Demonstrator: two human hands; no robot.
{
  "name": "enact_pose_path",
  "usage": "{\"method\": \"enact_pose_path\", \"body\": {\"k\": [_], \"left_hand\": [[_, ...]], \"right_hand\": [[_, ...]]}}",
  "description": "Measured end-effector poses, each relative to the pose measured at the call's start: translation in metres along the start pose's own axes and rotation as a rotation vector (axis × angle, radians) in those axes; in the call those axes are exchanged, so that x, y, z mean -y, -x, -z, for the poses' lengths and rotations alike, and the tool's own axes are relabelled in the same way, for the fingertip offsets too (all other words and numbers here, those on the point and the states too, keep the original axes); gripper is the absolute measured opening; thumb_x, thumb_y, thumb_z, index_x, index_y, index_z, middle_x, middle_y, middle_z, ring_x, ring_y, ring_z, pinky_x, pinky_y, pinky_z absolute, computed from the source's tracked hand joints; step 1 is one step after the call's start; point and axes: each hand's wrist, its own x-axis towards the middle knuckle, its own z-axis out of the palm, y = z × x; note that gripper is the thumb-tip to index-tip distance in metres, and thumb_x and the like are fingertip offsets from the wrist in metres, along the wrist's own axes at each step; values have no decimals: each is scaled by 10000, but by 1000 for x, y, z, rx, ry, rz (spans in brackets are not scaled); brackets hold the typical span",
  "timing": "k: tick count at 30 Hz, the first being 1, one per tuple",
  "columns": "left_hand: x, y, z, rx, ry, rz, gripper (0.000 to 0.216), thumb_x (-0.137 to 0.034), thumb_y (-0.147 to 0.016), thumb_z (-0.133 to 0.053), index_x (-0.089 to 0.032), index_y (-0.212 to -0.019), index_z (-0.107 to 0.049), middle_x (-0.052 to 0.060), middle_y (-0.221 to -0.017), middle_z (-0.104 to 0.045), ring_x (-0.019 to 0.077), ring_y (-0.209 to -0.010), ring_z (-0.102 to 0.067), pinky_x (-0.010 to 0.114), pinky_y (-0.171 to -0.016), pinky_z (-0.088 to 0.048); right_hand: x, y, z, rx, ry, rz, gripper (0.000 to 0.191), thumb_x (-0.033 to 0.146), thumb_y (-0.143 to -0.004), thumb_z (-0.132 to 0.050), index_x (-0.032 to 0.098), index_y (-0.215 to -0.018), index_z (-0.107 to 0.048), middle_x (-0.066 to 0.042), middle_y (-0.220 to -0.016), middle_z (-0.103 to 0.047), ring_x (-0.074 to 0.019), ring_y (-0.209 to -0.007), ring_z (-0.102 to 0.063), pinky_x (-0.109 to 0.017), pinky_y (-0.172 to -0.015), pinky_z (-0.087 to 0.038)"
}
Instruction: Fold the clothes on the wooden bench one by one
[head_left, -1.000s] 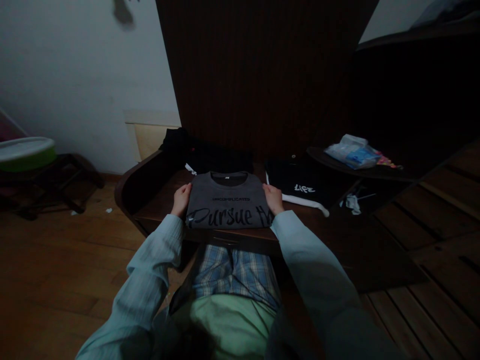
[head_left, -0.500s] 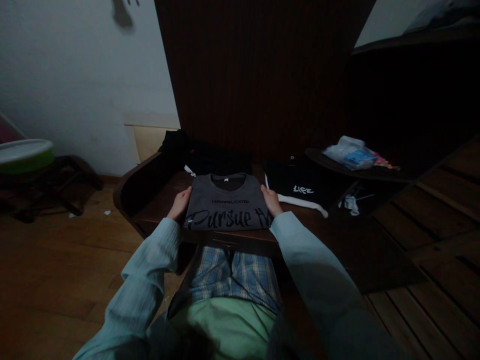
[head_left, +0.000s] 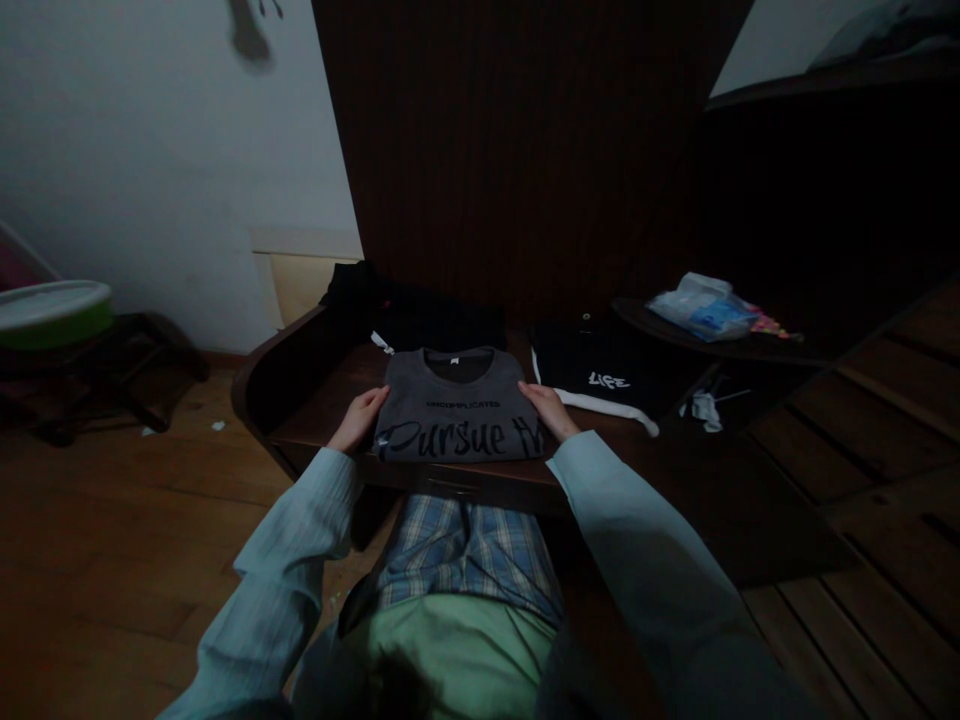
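A folded grey T-shirt point(head_left: 459, 410) with black lettering lies flat on a dark wooden bench point(head_left: 319, 405), its collar facing away from me. My left hand point(head_left: 361, 415) is closed on the shirt's left edge. Opposite it, my right hand point(head_left: 549, 408) pinches the right edge near the shoulder. The fingers beneath the cloth are partly hidden. Just right of the shirt is a folded black garment point(head_left: 600, 355) with white "LIFE" lettering and a white strip along its border. Dark clothing point(head_left: 442, 315) lies behind the shirt, hard to make out in the dim light.
A rounded shelf point(head_left: 652, 325) on the right bears a clear and blue plastic bag point(head_left: 709, 305). Crumpled white scraps point(head_left: 705, 410) lie beneath it. On the left, a green basin with a pale rim point(head_left: 56, 315) rests on a dark stool point(head_left: 124, 370). A tall dark panel point(head_left: 517, 140) rises behind the bench.
My right hand has shifted slightly, its wrist now farther from the shirt's edge. My left wrist has also drawn a little outward. The T-shirt stays in place on the bench.
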Motion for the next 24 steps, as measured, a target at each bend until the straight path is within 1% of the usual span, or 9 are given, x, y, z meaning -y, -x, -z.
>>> {"method": "enact_pose_path", "body": {"k": [3,7,9,12,15,17,20,22,24], "left_hand": [[1,0,2,-45,-8,-20,531,-658,-501,-619,-140,-606,-581,-3,-573,-555,126,-577,-485,220,-521,-363],[0,1,2,-128,59,-22,545,-669,-492,-615,-140,-608,-563,-18,-560,-542,109,-547,-471,211,-505,-352],[-2,2,1,-130,86,1,568,-679,-477,-617,-133,-626,-573,-16,-554,-551,114,-549,-487,214,-515,-364],[-8,7,-1,-64,100,52,625,-711,-496,-582,-116,-686,-611,20,-578,-604,162,-606,-552,248,-561,-409],[-11,16,0,38,90,90,657,-725,-550,-535,-107,-744,-641,69,-652,-658,219,-704,-599,302,-643,-451],[-12,21,2,95,73,110,642,-714,-573,-532,-111,-759,-653,80,-691,-676,231,-744,-610,319,-692,-462],[-9,24,5,147,76,109,617,-693,-575,-554,-121,-783,-654,73,-723,-681,219,-742,-611,312,-702,-467],[-7,24,6,148,72,85,592,-679,-550,-587,-128,-759,-641,48,-697,-667,193,-703,-598,285,-665,-461],[-7,24,6,133,52,68,556,-660,-525,-617,-133,-705,-615,12,-640,-632,156,-646,-566,250,-615,-439]], "right_hand": [[1,0,1,-80,49,50,503,680,-562,-512,186,-494,-444,57,-440,-371,-89,-469,-338,-227,-462,-260],[3,0,2,-199,119,112,524,696,-605,-451,185,-493,-449,40,-462,-397,-106,-514,-376,-236,-491,-285],[4,1,1,-214,137,117,547,720,-598,-435,183,-497,-462,33,-471,-416,-114,-528,-391,-242,-505,-297],[2,3,2,-149,120,66,596,763,-573,-410,177,-514,-500,15,-491,-464,-127,-541,-420,-258,-531,-324],[1,7,6,-15,97,-17,620,788,-569,-388,183,-489,-496,6,-467,-475,-133,-515,-427,-276,-539,-341],[0,10,9,69,82,-45,600,779,-569,-420,190,-473,-485,13,-449,-469,-132,-504,-428,-283,-555,-352],[1,15,13,154,-2,-33,549,734,-575,-494,189,-531,-539,6,-515,-538,-151,-583,-494,-295,-638,-384],[3,17,14,191,-65,-19,509,696,-565,-550,189,-591,-579,-2,-592,-593,-170,-673,-536,-304,-706,-392],[4,17,14,211,-95,-28,480,661,-544,-598,188,-624,-595,-2,-634,-617,-178,-712,-549,-309,-734,-392]]}}
